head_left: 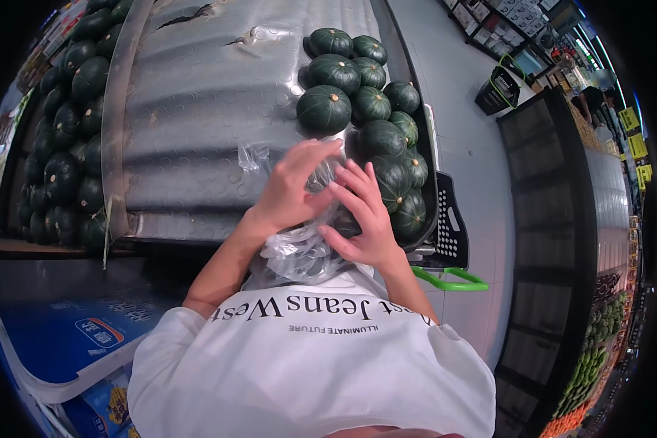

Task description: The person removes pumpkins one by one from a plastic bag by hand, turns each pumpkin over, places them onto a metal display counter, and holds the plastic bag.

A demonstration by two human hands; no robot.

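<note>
A crumpled clear plastic bag [299, 257] is bunched between my hands, just in front of my white shirt. My left hand [293, 181] curls around its upper part, fingers and thumb pinching the film. From the other side my right hand [361, 217] grips the bag, its fingers bent and partly spread. One loose corner of the film sticks out past my left hand. Whether anything lies inside the bag is hard to tell. Just beyond my fingertips sits a dark green round pumpkin [323, 109], in a cluster of several like it along the display's right side.
A grey bumpy display mat [197, 139] with torn spots slopes ahead. More green pumpkins [67, 124] are piled at the left. A black basket with a green handle [451, 226] stands right of the display; another basket [498, 89] is on the floor farther off. Blue boxes [73, 328] sit lower left.
</note>
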